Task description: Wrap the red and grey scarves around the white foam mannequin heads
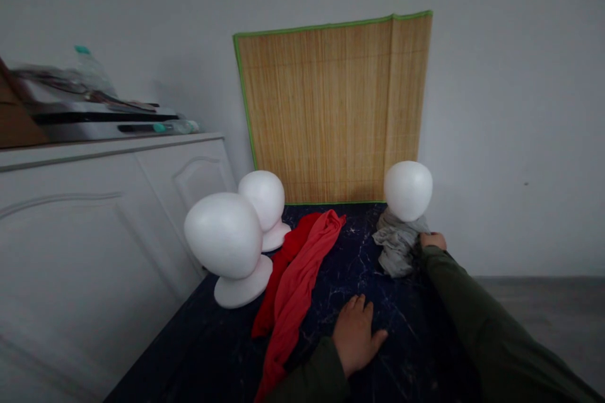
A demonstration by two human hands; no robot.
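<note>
A white mannequin head (408, 190) stands at the right of the dark blue marbled table (350, 252), with a grey scarf (399, 242) bunched around its neck and base. At the scarf's right edge, my right hand (432, 240) is closed on the cloth; part of its fingers is hidden. My left hand (357, 335) lies flat on the tabletop near the front, fingers stretched and thumb out, holding nothing. Just left of it runs a long coral-red scarf (302, 283), beside a darker red cloth (283, 258).
Two more white mannequin heads, a nearer one (223, 234) and a farther one (262, 199), stand at the table's left. A white cabinet (184, 170) borders that side, with bottles and a flat device (104, 119) on top. A green-edged bamboo mat (331, 113) leans against the wall behind.
</note>
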